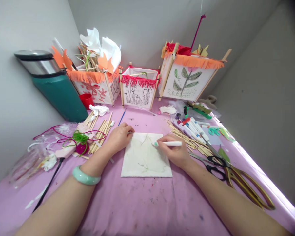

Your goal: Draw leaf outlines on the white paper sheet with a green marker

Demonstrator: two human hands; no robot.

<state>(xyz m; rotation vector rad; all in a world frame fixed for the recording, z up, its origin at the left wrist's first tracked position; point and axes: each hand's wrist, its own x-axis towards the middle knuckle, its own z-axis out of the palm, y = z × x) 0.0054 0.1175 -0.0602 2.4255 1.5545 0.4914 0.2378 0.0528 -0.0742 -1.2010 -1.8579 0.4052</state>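
Now the paper sheet lies flat on the pink counter between both hands: left hand presses its corner, fingers curled; right hand grips a green-tipped marker on it. Behind, a lantern box holds sticks.

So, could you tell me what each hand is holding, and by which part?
The right hand holds a white marker by its barrel, green tip on the paper sheet. The left hand holds nothing; it presses the sheet's upper left corner.
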